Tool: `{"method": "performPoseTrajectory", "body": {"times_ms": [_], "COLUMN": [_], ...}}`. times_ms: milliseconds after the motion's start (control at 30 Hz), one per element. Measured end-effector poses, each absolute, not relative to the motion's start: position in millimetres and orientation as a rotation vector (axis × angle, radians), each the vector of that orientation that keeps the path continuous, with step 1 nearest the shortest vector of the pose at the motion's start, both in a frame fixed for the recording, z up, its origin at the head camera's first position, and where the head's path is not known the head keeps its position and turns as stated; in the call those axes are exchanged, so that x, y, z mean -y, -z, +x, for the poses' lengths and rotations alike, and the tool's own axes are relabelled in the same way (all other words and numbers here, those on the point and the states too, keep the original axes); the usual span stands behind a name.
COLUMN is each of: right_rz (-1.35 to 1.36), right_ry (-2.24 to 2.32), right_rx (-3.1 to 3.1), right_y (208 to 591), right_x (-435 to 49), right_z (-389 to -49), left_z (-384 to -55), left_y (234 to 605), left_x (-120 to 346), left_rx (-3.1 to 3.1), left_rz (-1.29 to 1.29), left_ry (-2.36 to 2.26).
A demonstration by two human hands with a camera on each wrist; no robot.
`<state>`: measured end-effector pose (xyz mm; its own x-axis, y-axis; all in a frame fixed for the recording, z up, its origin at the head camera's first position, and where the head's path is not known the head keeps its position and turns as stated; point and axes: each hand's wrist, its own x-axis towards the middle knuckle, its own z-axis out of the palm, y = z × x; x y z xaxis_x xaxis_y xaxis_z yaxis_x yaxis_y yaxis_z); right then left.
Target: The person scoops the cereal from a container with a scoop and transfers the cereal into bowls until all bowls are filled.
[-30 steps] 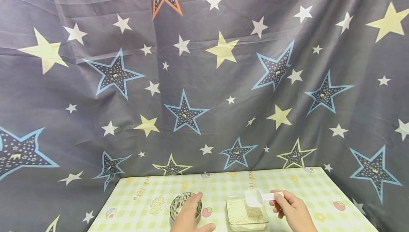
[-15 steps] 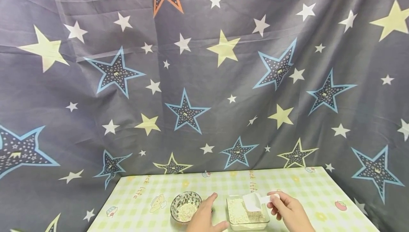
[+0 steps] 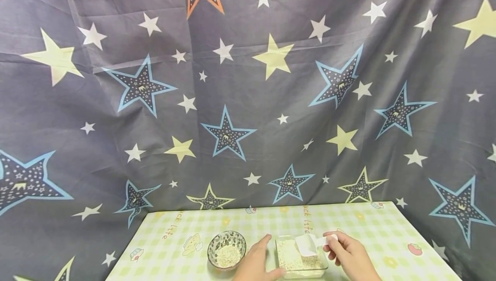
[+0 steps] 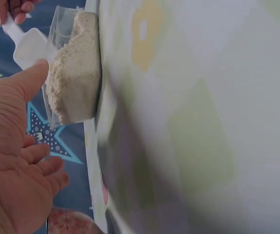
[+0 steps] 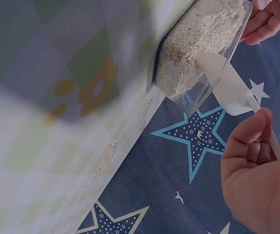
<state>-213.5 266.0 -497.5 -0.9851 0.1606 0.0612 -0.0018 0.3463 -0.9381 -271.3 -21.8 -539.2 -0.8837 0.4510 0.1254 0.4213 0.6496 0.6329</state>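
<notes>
My right hand pinches the handle of a white scoop. The scoop's bowl tilts down into a clear rectangular container of pale flakes like oats; in the right wrist view its tip meets the flakes. Beside the container's left side is my left hand, fingers extended and thumb apart. The left wrist view has that thumb close to the container wall; I cannot tell whether they touch. Left of this hand stands a dark-patterned round bowl with similar flakes inside.
A green-and-white checked cloth with printed figures covers the table. Behind it hangs a grey curtain with stars, reaching down to the table's back edge. Bowl and container stand near the front, with the left hand between them.
My left hand has moved right, from over the bowl to the container's left side, uncovering the bowl's flakes. The scoop has tilted and shifted slightly, still in my right hand.
</notes>
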Motion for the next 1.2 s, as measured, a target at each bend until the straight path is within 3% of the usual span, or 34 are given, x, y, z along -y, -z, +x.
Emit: {"method": "performPoseTrajectory", "body": {"times_ms": [267,767,1200], "right_rz": [-0.146,0.357,0.436], "right_ry": [-1.475,-0.468,-0.506], "right_rx": [2.509,2.319,2.378], "right_y": [494,495,496], "right_x": [-264,-256,-264], "right_z": [-211,-206,-210], "left_z": [-271,-275,-278], "left_y": [538,539,540], "left_x": [7,6,8], "left_rx": [-2.749,-2.731,-2.735], "left_rz": [0.687,0.681,0.725], "left_ry": [-1.134,-1.166,-1.146]}}
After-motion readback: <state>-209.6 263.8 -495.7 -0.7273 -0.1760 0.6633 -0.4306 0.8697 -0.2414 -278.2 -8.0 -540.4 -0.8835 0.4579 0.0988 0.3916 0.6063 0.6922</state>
